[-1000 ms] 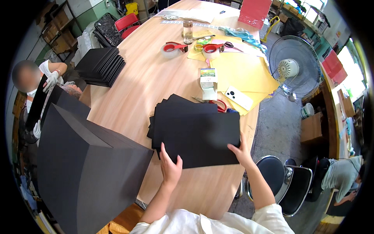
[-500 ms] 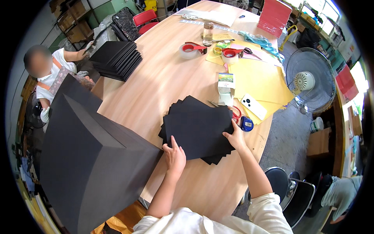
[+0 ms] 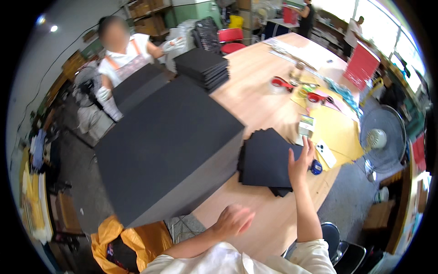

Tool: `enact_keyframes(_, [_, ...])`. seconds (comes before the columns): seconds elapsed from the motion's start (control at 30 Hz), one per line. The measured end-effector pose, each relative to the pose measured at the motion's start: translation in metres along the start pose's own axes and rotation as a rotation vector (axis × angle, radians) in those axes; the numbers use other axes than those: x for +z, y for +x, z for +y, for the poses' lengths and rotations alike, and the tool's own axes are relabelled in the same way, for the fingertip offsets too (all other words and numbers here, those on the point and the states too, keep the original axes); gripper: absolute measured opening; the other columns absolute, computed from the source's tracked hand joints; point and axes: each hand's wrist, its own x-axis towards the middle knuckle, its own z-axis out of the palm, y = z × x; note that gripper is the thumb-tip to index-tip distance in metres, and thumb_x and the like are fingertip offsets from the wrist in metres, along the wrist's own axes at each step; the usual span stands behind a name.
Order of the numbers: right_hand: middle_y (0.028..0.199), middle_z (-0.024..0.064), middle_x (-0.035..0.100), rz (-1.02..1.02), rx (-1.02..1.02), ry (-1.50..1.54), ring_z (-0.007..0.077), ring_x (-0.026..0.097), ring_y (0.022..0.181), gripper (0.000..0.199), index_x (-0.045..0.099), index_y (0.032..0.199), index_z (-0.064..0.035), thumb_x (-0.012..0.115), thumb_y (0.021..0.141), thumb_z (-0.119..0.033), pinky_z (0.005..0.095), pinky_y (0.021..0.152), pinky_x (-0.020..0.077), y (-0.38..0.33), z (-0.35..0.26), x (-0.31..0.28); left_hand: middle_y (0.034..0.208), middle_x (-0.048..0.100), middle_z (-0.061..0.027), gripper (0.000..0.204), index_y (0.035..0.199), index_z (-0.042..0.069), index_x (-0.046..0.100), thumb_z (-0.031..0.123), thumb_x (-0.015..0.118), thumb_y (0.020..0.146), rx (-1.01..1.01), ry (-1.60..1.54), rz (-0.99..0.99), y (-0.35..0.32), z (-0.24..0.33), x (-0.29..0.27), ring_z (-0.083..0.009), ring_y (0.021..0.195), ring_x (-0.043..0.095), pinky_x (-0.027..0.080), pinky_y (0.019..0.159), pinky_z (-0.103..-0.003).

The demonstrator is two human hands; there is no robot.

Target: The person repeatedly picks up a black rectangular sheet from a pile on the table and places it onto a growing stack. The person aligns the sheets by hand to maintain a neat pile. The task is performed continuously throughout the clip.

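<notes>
A loose, fanned pile of black square sheets (image 3: 264,160) lies on the wooden table in front of me. My right hand (image 3: 301,160) is over the pile's right edge, fingers spread, with nothing in them. Nearer to my body, my left hand (image 3: 235,220) is off the sheets, over the table's near left edge. It is smeared by motion, so its fingers are unclear. Left of the pile stands a large, tall black block-like stack (image 3: 169,141), its broad top facing up. The blue tape measure (image 3: 315,167) sits just right of my right hand.
Across the table, a co-worker (image 3: 130,57) in white gloves stands beside a neat black stack (image 3: 201,68). Yellow sheets (image 3: 335,130), a white phone (image 3: 325,154), red tape dispensers (image 3: 281,84) and a small box (image 3: 305,126) lie right. A fan (image 3: 382,139) stands beyond; an orange bag (image 3: 153,242) below left.
My view has swung left and up. My left hand has left the sheets and drawn back toward me. My right hand has let go of the pile's edge and spread its fingers.
</notes>
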Motion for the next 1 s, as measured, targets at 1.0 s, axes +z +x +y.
enact_keyframes(1.0, [0.101,0.0140,0.073,-0.897,-0.929,0.969,0.0287,0.069,0.104,0.015,0.076,0.094,-0.0046,0.074,0.083,-0.015,0.0352,0.084,0.0569,0.035,-0.359,-0.059,0.143,0.040,-0.0325,0.066,0.140,-0.017,0.037,0.033,0.046,0.098,-0.226,0.245,0.669,0.007,0.006,-0.221,-0.0426,0.135,0.039,0.030,0.113,-0.052])
